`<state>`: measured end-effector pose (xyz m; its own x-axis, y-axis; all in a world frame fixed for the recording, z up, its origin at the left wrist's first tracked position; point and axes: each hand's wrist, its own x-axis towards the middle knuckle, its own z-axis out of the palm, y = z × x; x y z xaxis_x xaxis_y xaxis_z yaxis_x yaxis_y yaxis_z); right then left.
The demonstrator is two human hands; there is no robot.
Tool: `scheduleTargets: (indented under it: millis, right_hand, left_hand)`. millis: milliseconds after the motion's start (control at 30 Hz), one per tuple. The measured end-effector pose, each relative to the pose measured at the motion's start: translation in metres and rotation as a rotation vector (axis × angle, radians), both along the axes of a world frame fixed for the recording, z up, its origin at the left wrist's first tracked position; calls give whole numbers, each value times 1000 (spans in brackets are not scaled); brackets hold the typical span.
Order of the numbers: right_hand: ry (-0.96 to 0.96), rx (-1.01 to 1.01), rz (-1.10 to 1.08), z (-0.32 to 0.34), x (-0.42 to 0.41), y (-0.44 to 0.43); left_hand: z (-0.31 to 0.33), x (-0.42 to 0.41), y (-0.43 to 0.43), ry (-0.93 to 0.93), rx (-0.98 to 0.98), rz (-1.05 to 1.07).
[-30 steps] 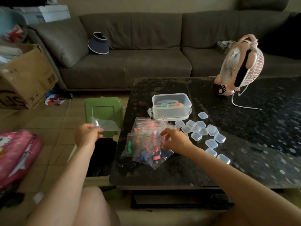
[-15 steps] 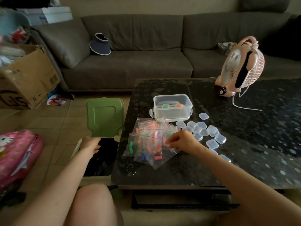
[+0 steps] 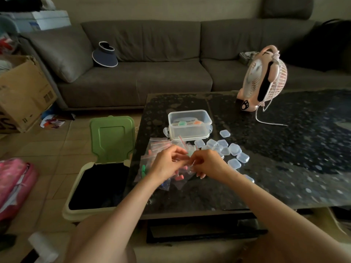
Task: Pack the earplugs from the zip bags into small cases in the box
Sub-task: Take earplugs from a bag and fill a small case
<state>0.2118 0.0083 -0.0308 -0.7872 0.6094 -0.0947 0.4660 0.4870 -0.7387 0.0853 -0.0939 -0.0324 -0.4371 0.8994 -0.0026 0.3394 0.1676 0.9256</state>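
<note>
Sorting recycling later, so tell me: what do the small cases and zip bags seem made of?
Small cases: probably hard clear plastic, glossy; they keep crisp square shapes. Zip bags: likely thin soft plastic film; crinkled, coloured earplugs showing through.

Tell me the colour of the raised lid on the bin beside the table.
The lid is light green; the head view shows it plainly.

Head camera, looking down

1 wide view from head height above the near edge of the table point(image 3: 284, 149), facing forward and down. The left hand point(image 3: 165, 165) and right hand point(image 3: 209, 164) are close beneath it; the sofa point(image 3: 144, 80) lies beyond
</note>
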Motion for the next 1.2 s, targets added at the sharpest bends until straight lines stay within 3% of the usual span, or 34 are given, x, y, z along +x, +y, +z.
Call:
scheduleTargets:
  millis: [300,600,933,1200]
  right_hand:
    - [62,-3,-73,-16,10,3]
    - [152,19,28,-7,11,1]
    - [155,52,41,-8,12,6]
    - [151,-101,155,-5,15,7]
  left_hand:
    - [-20,13,4,-80,-74,117]
    - [-9,17,1,-320,-107,161]
    - [-7,13,-7,-305,-67,114]
    - [-9,12,-6,-272,-41,49]
